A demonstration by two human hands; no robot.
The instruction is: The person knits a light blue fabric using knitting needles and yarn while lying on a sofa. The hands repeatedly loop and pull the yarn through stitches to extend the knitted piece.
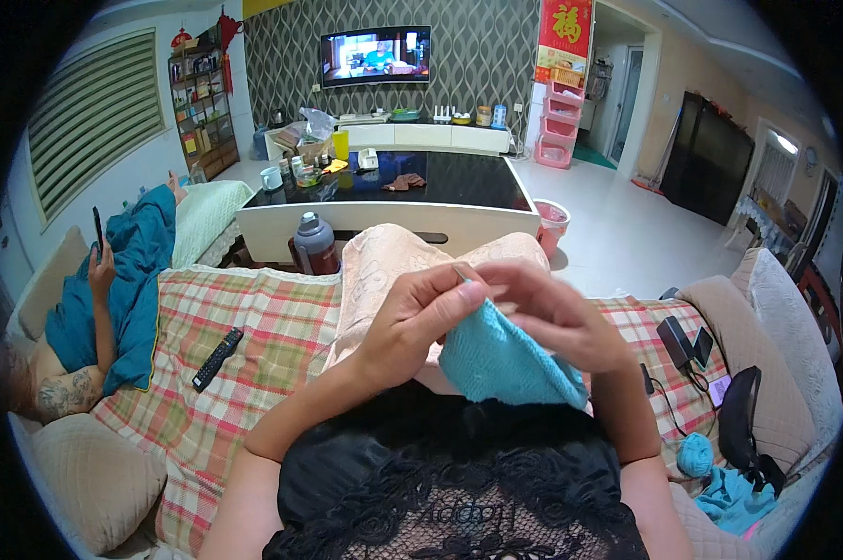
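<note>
A turquoise knitted piece hangs in front of my chest, above my lap. My left hand pinches its upper edge between thumb and fingers. The tip of a thin, flat-looking thing shows at my left fingertips; its kind cannot be made out. My right hand curves over the piece from the right, its fingers bent and drawn together near the left thumb. What those right fingers grip is hidden. A turquoise yarn ball lies on the sofa to my right, beside a heap of turquoise knitting.
A remote control lies on the plaid sofa cover at left. Another person reclines there, holding a phone. Ahead stand a thermos, a black-topped table and a pink bin. Cables and a black pouch lie right.
</note>
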